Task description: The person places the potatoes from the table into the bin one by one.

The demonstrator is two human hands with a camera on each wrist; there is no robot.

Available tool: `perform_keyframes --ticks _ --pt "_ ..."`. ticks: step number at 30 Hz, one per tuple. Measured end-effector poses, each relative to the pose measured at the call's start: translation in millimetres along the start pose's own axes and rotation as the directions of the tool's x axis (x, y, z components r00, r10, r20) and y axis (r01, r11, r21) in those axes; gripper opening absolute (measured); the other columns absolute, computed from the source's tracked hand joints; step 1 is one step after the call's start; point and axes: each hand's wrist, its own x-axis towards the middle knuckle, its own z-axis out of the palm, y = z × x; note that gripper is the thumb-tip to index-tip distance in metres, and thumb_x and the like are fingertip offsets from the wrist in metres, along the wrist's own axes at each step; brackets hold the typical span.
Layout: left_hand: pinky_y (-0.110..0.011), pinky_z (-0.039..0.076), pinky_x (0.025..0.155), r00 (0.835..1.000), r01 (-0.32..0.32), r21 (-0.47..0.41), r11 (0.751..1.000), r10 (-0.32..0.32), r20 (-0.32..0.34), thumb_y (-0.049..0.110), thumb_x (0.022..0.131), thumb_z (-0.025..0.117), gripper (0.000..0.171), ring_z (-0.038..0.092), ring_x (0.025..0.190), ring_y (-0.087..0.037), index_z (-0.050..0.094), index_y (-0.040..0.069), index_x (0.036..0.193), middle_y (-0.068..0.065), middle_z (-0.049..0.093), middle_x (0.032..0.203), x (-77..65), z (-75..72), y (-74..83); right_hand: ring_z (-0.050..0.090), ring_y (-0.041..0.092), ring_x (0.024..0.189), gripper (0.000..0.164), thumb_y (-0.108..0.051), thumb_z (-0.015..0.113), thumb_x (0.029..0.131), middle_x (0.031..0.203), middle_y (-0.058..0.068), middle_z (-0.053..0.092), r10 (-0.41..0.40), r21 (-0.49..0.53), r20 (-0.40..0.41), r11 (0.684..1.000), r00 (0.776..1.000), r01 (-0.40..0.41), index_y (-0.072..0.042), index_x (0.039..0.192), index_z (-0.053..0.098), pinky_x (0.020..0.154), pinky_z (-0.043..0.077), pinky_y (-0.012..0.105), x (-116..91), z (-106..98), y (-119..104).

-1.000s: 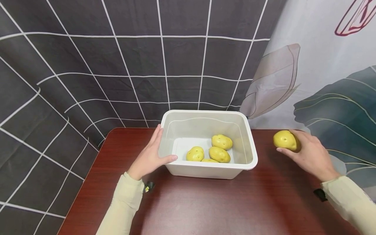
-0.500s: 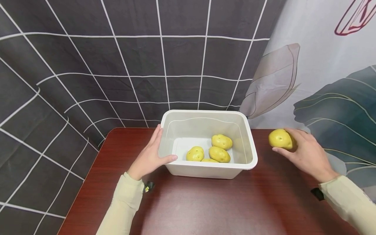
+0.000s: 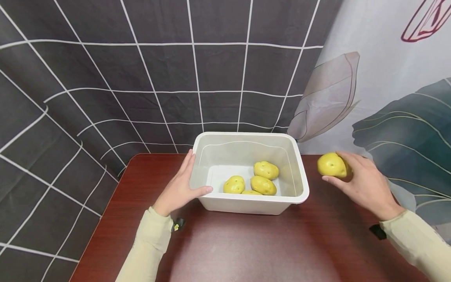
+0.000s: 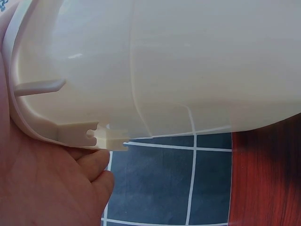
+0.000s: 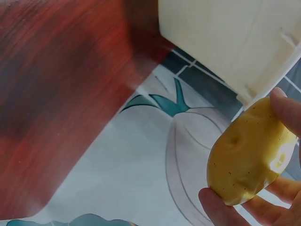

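In the head view a white plastic bin (image 3: 243,205) stands on the table with several yellow potatoes (image 3: 263,185) inside. My left hand (image 3: 177,192) holds the bin's front left corner, fingers along the left rim and thumb over the front rim. The left wrist view shows fingertips (image 4: 101,181) tucked beneath the rim, against the bin's outer wall (image 4: 197,61). To the right of the bin, my right hand (image 3: 368,186) holds another potato (image 3: 331,164) between thumb and fingers, raised above the table. The right wrist view shows this potato (image 5: 249,150) close up, its skin dimpled.
The reddish-brown table (image 3: 239,246) extends in front of the bin and to both sides. A dark gridded curtain (image 3: 169,70) hangs behind and to the left. A pale cloth with leaf prints (image 3: 384,78) hangs at the right, close behind my right hand.
My right hand has carried its potato slightly left and up, nearer the bin. My left hand, the bin and the potatoes in it have stayed put.
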Motion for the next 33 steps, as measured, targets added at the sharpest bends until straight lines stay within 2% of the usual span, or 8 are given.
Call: perform_keyframes --ticks 10,17,24,30,33 --pt "-0.05 0.032 0.115 1.0 0.002 0.009 1.0 -0.002 0.002 0.062 0.082 0.074 0.115 0.019 0.152 -0.025 0.011 0.008 0.162 0.005 -0.001 0.169 0.1 -1.0 0.4 0.051 0.041 0.101 0.08 -0.035 0.092 0.07 0.122 0.022 0.06 -0.041 0.001 -0.026 0.999 0.999 0.041 -0.005 0.135 0.057 0.073 0.04 0.053 3.9 -5.2 -9.9" --pt "-0.05 0.033 0.114 1.0 0.001 0.012 1.0 -0.001 0.004 0.061 0.083 0.074 0.115 0.02 0.152 -0.025 0.011 0.008 0.162 0.001 0.0 0.169 0.0 -1.1 0.8 0.052 0.042 0.103 0.081 -0.032 0.094 0.068 0.123 0.022 0.06 -0.068 0.019 -0.031 0.998 0.997 0.068 -0.004 0.134 0.058 0.077 0.04 0.055 6.9 -9.0 -23.5" --pt "-0.049 0.031 0.116 1.0 0.005 0.009 1.0 -0.005 0.007 0.06 0.083 0.075 0.115 0.019 0.152 -0.025 0.011 0.007 0.162 0.002 -0.001 0.169 0.2 -1.6 2.3 0.055 0.036 0.1 0.079 -0.031 0.094 0.067 0.119 0.017 0.063 -0.11 0.046 -0.047 0.993 0.993 0.112 -0.006 0.133 0.06 0.079 0.04 0.049 11.2 -8.7 -35.4" --pt "-0.049 0.032 0.116 1.0 0.006 0.014 1.0 -0.006 0.007 0.061 0.083 0.074 0.115 0.019 0.152 -0.025 0.011 0.007 0.162 0.003 -0.001 0.169 0.2 -1.5 2.6 0.054 0.039 0.106 0.082 -0.032 0.095 0.066 0.125 0.018 0.062 -0.105 0.055 -0.047 0.993 0.993 0.108 -0.007 0.136 0.059 0.081 0.041 0.052 14.3 -10.6 -46.4" --pt "-0.048 0.032 0.115 1.0 0.005 0.019 1.0 -0.005 0.006 0.061 0.083 0.074 0.115 0.02 0.151 -0.025 0.011 0.007 0.162 0.004 -0.001 0.169 0.2 -1.4 2.4 0.054 0.037 0.104 0.081 -0.032 0.094 0.067 0.124 0.018 0.062 -0.108 0.057 -0.046 0.992 0.993 0.11 -0.007 0.136 0.059 0.078 0.041 0.051 16.1 -11.5 -52.2"
